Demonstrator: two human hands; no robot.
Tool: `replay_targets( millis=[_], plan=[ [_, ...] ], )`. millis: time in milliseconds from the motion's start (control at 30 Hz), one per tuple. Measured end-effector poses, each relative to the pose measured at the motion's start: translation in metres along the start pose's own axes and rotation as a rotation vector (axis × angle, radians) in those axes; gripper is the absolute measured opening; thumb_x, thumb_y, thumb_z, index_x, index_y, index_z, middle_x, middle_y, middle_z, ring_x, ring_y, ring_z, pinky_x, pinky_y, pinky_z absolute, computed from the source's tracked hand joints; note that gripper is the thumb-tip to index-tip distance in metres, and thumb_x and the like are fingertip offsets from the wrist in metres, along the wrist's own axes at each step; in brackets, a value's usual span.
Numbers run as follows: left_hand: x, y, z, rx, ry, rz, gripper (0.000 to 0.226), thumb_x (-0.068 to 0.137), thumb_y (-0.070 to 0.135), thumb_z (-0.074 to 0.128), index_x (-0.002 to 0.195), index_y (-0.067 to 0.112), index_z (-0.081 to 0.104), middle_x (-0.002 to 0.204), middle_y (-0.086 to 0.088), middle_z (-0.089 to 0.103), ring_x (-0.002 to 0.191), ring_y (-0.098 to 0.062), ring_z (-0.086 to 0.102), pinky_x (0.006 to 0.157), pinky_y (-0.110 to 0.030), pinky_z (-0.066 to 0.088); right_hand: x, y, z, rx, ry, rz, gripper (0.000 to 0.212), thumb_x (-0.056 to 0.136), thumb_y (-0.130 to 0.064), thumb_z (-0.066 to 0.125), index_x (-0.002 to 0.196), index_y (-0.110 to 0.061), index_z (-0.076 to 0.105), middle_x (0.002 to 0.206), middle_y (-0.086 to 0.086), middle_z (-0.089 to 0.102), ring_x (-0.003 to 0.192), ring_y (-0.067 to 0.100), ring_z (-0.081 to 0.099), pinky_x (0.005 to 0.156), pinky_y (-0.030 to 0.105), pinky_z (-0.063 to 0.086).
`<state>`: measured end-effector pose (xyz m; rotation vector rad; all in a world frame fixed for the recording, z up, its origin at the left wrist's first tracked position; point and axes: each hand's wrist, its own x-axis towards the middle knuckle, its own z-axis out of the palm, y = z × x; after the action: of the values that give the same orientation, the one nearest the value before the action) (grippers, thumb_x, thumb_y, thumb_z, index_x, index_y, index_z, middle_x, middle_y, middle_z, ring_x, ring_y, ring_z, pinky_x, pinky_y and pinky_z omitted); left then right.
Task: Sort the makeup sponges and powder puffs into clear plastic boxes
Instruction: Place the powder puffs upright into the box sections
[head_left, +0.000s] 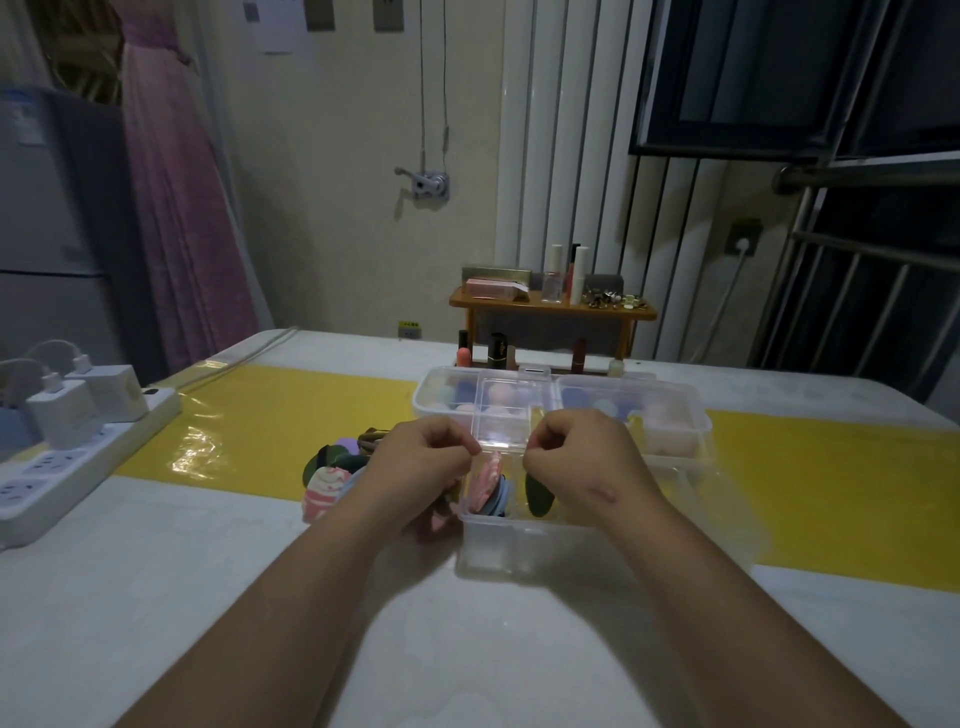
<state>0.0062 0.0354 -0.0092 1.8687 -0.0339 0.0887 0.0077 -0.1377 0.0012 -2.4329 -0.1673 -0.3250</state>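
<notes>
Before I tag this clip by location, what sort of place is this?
Most likely a room in a home, used as a makeup corner. A small wooden shelf holding cosmetics stands behind the table, a fridge and a pink dress stand at left, and a power strip lies on the table.

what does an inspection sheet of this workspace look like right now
surface: white table with glossy yellow strip across it
job's things: near clear plastic box holds pink, blue and dark green puffs; far clear lidded box holds pastel sponges; loose pile of puffs left of the near box
clutter: lipsticks and bottles behind the far box; small wooden shelf of cosmetics
hands: left hand and right hand both pinch a small clear lid over the near box
cables: white power strip with two chargers, far left
surroundings: fridge, pink dress, barred window
</notes>
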Motion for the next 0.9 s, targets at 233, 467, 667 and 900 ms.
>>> replay_targets(
  millis=[233,467,667,900],
  plan=[
    [0.001,-0.001,-0.001,0.008,-0.009,0.003,0.019,0.081,-0.002,0.058,0.08,0.013,0.07,0.074,-0.002,0.067,0.06,-0.011,0.057,0.052,-0.024,0.046,0.0,-0.002,0.004,-0.045,-0.022,-0.026,0.025,0.096,-0.027,0.048,0.085,-0.021,0.07,0.078,-0.001,0.064,0.074,0.014,0.061,0.073,0.036,0.057],
    [0.0,-0.001,-0.006,0.022,0.001,0.056,0.023,0.079,-0.006,0.061,0.078,0.014,0.072,0.074,-0.002,0.07,0.066,-0.015,0.063,0.059,-0.032,0.055,-0.001,0.002,0.002,-0.005,0.009,-0.052,0.022,0.097,-0.02,0.047,0.092,-0.022,0.069,0.085,-0.004,0.064,0.08,0.011,0.059,0.075,0.032,0.055],
    [0.007,-0.004,-0.018,0.128,0.122,0.125,0.03,0.083,-0.006,0.059,0.073,0.02,0.07,0.073,0.006,0.069,0.069,-0.01,0.061,0.058,-0.018,0.046,0.0,0.002,-0.001,0.105,0.063,-0.095,0.019,0.096,-0.019,0.052,0.104,-0.027,0.068,0.097,-0.011,0.061,0.09,0.005,0.056,0.082,0.028,0.052],
    [0.016,-0.015,-0.037,0.446,0.219,0.243,0.037,0.079,-0.002,0.057,0.072,0.034,0.064,0.079,0.016,0.064,0.071,-0.013,0.058,0.066,-0.027,0.046,0.0,0.002,0.0,0.099,0.028,-0.096,0.024,0.099,-0.018,0.05,0.113,-0.027,0.067,0.106,-0.01,0.061,0.095,0.006,0.055,0.086,0.026,0.051]
  ],
)
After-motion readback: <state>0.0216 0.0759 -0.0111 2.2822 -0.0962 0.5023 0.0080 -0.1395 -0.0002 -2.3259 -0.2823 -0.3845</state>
